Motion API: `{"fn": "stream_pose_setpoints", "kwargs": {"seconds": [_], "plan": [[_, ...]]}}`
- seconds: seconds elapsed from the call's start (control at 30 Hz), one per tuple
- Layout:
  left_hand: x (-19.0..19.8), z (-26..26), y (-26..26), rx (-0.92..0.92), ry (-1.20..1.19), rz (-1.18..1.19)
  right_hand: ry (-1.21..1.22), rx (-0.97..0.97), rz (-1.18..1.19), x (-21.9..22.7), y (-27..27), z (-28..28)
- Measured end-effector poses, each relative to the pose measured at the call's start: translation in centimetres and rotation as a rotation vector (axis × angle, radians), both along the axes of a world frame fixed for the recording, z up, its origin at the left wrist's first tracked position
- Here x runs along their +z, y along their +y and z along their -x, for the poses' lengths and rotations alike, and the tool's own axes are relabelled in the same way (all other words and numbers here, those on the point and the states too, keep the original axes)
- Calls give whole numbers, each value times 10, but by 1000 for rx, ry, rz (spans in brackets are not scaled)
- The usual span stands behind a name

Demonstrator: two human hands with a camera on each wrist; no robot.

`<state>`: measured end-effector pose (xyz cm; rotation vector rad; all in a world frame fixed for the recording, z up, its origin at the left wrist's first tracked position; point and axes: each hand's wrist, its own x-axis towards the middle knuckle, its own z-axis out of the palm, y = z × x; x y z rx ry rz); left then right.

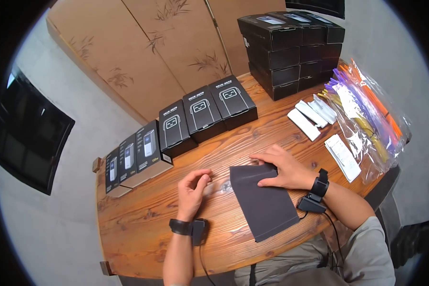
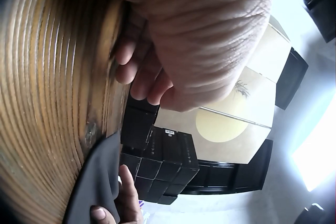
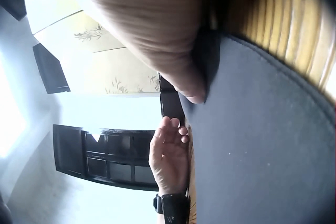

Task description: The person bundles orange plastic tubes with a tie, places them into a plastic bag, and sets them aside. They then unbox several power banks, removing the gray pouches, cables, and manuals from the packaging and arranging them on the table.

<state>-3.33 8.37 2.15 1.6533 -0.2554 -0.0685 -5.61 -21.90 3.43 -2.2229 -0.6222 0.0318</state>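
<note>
A flat dark grey pouch or sheet (image 1: 267, 207) lies on the wooden table in front of the person. My right hand (image 1: 290, 172) grips its far right part, thumb on top and fingers at the far edge. The right wrist view shows the thumb of that hand (image 3: 152, 29) pressed on the grey material (image 3: 262, 145); its other fingers are hidden there. To the left of the pouch, my left hand (image 1: 190, 194) is held apart from it with loosely curled fingers and nothing in them. In the left wrist view the grey material (image 2: 97, 179) bends up near the right hand (image 2: 128, 200).
Black boxes with a face drawing (image 1: 205, 114) and boxes with device pictures (image 1: 131, 155) line the table's far left edge. Stacked black boxes (image 1: 286, 59) stand at the back right. White packets (image 1: 305, 124), a paper stack (image 1: 342, 157) and bagged coloured sticks (image 1: 367, 114) lie at the right.
</note>
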Motion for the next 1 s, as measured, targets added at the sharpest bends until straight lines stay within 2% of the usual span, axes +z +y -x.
{"fn": "stream_pose_setpoints", "kwargs": {"seconds": [0.1, 0.2, 0.3, 0.4, 0.5, 0.67, 0.77, 0.87, 0.97, 1.0], "plan": [[2, 2, -1, -6, -6, -11, -75, -10, -44, -5, 3, 1], [0, 0, -1, -23, -23, -26, 30, 38, -211, -8, 3, -3], [1, 1, -1, -60, -38, -31, 260, 10, -406, 2, 6, 3], [3, 4, -4, -104, -27, -22, 347, 91, -695, -11, 16, -1], [7, 15, -15, -159, -4, -9, 419, 128, -844, -11, 19, 0], [14, 31, -33, -222, 83, 11, 323, 113, -803, -12, 18, 2], [14, 31, -34, -159, 105, 52, 314, 71, -705, -9, 18, 2], [15, 30, -36, -83, 90, 73, 516, 25, -812, -7, 18, 4], [13, 29, -31, -54, 76, 75, 611, 35, -865, -10, 15, 1], [12, 29, -32, -42, 66, 83, 556, 43, -906, -13, 17, 0]]}}
